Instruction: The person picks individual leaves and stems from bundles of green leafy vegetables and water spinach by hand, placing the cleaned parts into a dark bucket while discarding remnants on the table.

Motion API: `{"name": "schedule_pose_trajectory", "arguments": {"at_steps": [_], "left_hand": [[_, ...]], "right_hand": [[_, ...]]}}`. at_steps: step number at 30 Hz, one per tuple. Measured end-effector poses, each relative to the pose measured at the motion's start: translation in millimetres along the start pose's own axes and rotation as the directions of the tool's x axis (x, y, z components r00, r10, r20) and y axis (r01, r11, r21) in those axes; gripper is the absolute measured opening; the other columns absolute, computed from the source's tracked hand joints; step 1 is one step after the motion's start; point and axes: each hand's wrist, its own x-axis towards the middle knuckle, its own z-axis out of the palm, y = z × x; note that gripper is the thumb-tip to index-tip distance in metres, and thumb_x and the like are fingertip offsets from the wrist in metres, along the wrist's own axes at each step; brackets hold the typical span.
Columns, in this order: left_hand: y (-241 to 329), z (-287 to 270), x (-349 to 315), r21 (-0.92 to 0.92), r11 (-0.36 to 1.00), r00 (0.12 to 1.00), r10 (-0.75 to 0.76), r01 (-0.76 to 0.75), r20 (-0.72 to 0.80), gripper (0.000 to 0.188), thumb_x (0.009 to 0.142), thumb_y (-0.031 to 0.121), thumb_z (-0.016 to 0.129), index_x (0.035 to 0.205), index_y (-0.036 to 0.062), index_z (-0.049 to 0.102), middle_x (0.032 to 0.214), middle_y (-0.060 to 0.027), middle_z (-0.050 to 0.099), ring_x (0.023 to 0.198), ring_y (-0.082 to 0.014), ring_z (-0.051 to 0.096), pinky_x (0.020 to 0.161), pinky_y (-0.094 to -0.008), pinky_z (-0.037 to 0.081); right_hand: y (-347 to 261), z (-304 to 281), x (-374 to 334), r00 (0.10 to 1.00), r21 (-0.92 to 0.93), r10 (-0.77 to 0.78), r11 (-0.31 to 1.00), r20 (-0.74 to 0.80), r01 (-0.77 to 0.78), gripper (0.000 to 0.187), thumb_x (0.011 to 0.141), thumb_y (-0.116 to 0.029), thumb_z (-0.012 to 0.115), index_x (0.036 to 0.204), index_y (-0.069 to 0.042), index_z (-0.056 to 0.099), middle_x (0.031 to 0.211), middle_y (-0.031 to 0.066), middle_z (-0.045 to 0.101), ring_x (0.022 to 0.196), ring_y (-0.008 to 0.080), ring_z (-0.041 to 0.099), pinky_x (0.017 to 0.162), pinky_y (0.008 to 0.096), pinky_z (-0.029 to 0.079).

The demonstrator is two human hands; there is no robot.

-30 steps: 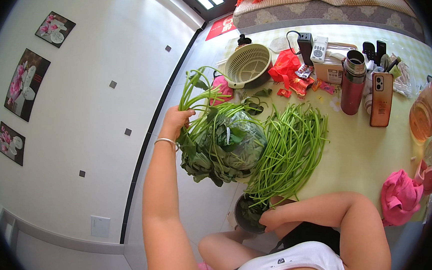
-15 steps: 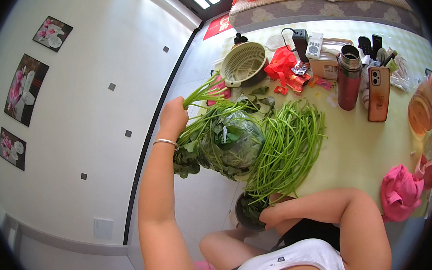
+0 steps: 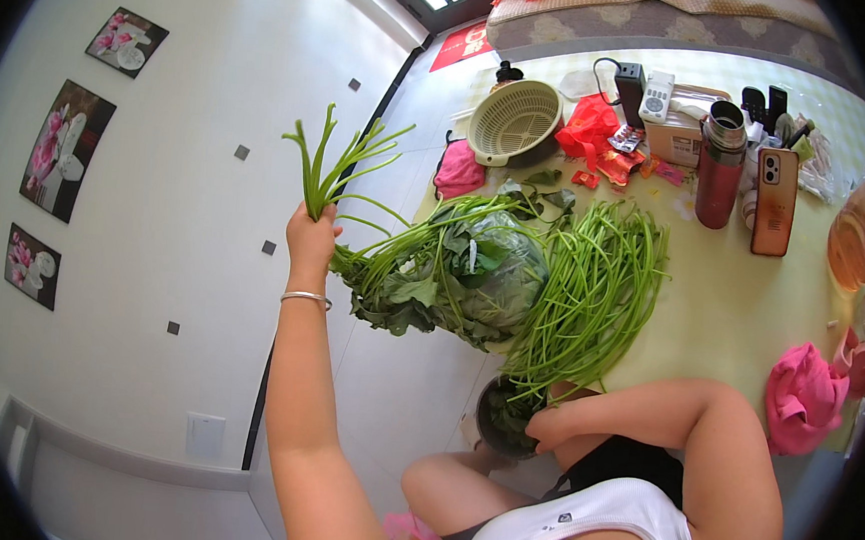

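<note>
Out to the left, beyond the table's side, my left hand (image 3: 313, 234) is closed round a bunch of leafy green stems (image 3: 331, 168), with stalk ends fanning upward from the fist. Their leaves (image 3: 401, 293) droop beside a clear plastic bag of greens (image 3: 507, 275) at the table's edge. To the right of the bag lies a thick pile of long green stalks (image 3: 602, 282). Under its near end, my right hand (image 3: 550, 426) has curled fingers at the rim of a dark bowl (image 3: 488, 414) containing leaves; what those fingers grip is hidden.
On the table (image 3: 700, 319) are a cream colander (image 3: 500, 159), red plastic bag (image 3: 591, 126), red flask (image 3: 720, 175), phone (image 3: 774, 204), white remote (image 3: 655, 97) and pink cloth (image 3: 805, 396). A white wall (image 3: 175, 222) with pictures stands at left.
My left hand has moved left and slightly down, drawing the bunch away from the colander; its stalk ends now spread upward. My right hand stays by the bowl. The view has shifted slightly.
</note>
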Motion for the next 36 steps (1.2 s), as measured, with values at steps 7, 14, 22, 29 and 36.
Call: {"name": "schedule_pose_trajectory", "arguments": {"at_steps": [7, 14, 22, 29, 36], "left_hand": [[-8.8, -33.2, -18.4, -0.346, 0.862, 0.928, -0.33, 0.371, 0.172, 0.011, 0.089, 0.008, 0.059, 0.096, 0.0009, 0.054, 0.079, -0.0107, 0.061, 0.065, -0.0189, 0.062, 0.055, -0.0288, 0.05], [-33.3, -42.1, -41.0, -0.527, 0.693, 0.87, -0.38, 0.492, 0.313, 0.009, 0.089, 0.007, 0.06, 0.093, 0.0008, 0.055, 0.075, -0.0109, 0.06, 0.063, -0.0213, 0.06, 0.058, -0.0334, 0.052], [-44.4, -57.1, -81.2, -0.706, 0.556, 0.897, -0.328, 0.438, 0.298, 0.011, 0.094, 0.01, 0.052, 0.089, 0.0001, 0.053, 0.069, -0.0082, 0.053, 0.063, -0.0229, 0.056, 0.065, -0.0446, 0.054], [-64.5, -64.3, -106.8, -0.895, 0.319, 0.937, -0.263, 0.31, 0.231, 0.011, 0.095, 0.011, 0.05, 0.089, 0.0017, 0.049, 0.068, -0.0059, 0.049, 0.061, -0.0207, 0.05, 0.07, -0.0446, 0.051], [-140.8, -128.6, -165.8, -0.999, -0.03, 0.902, -0.432, -0.013, 0.001, 0.019, 0.098, 0.018, 0.047, 0.083, 0.0061, 0.046, 0.07, -0.0033, 0.044, 0.065, -0.0185, 0.045, 0.077, -0.0431, 0.045]], "right_hand": [[-9.5, -15.8, -10.3, 0.986, -0.051, -0.065, 0.996, 0.155, 0.073, 0.048, 0.082, -0.034, 0.065, 0.113, 0.003, 0.058, 0.105, 0.0236, 0.063, 0.101, 0.0379, 0.06, 0.085, 0.0445, 0.046], [-58.8, -32.2, -41.1, 0.846, 0.714, -0.528, 0.566, -0.07, 0.412, 0.038, 0.089, -0.026, 0.063, 0.116, 0.001, 0.059, 0.106, 0.0147, 0.063, 0.096, 0.0273, 0.063, 0.084, 0.0376, 0.049], [-105.9, -195.7, -39.4, 0.427, -0.253, -0.24, 0.967, -0.872, 0.026, 0.053, 0.081, -0.019, 0.067, 0.127, -0.002, 0.048, 0.126, 0.0185, 0.052, 0.113, 0.0359, 0.05, 0.097, 0.0439, 0.04], [-41.2, -275.4, 17.2, 0.663, -0.351, -0.131, 0.912, -0.738, -0.211, 0.051, 0.093, -0.05, 0.044, 0.123, -0.011, 0.055, 0.114, 0.0121, 0.061, 0.118, 0.029, 0.049, 0.107, 0.0452, 0.027], [-28.7, -262.3, 30.4, 0.641, -0.474, -0.213, 0.839, -0.737, -0.266, 0.045, 0.092, -0.046, 0.051, 0.119, -0.011, 0.058, 0.119, 0.008, 0.059, 0.122, 0.0257, 0.046, 0.112, 0.0442, 0.022]]}}
